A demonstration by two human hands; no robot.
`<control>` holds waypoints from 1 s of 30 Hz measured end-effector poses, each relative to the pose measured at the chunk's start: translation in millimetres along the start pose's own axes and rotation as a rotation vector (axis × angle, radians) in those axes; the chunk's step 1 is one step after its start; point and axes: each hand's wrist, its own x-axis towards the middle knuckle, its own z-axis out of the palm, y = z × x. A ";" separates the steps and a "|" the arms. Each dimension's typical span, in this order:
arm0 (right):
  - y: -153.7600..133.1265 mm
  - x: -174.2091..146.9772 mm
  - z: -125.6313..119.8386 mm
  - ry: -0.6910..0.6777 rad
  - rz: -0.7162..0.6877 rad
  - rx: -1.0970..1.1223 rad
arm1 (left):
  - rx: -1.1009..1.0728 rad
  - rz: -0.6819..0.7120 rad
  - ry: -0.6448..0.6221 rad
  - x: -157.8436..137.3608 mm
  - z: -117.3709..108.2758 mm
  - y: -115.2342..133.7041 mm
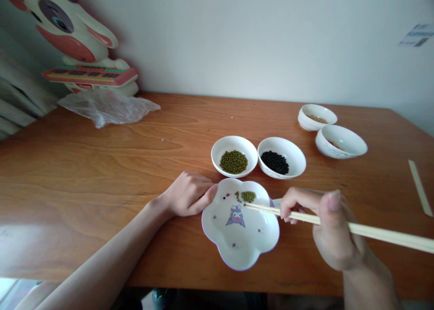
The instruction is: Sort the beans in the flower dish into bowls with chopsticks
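My right hand (325,228) grips a pair of wooden chopsticks (342,227), their tips reaching over a small pile of green beans (248,196) on a white flower-shaped plate (252,249) with a cartoon figure. My left hand (188,194) rests on the table with its fingers touching the plate's left rim. Just behind the plate stand two white bowls: one with green beans (233,162) and one with black beans (275,162).
Two more white bowls (317,117) (341,141) stand at the back right. A paper chopstick sleeve (420,188) lies near the right edge. A crumpled plastic bag (106,107) and a cartoon toy figure (73,34) sit at the back left against the wall.
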 end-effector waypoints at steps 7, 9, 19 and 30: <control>3.6 1.5 -0.2 -0.009 0.010 0.020 | -0.007 0.003 -0.006 -0.3 -0.2 0.4; 3.6 2.0 0.1 -0.016 0.012 0.015 | -0.007 -0.005 -0.008 -0.3 -0.2 0.7; 2.4 0.3 1.3 -0.011 0.005 0.010 | -0.001 -0.014 -0.007 -1.4 1.0 -0.5; 3.4 -2.2 0.7 0.012 -0.021 -0.014 | 0.028 0.011 0.015 -1.3 1.2 -1.0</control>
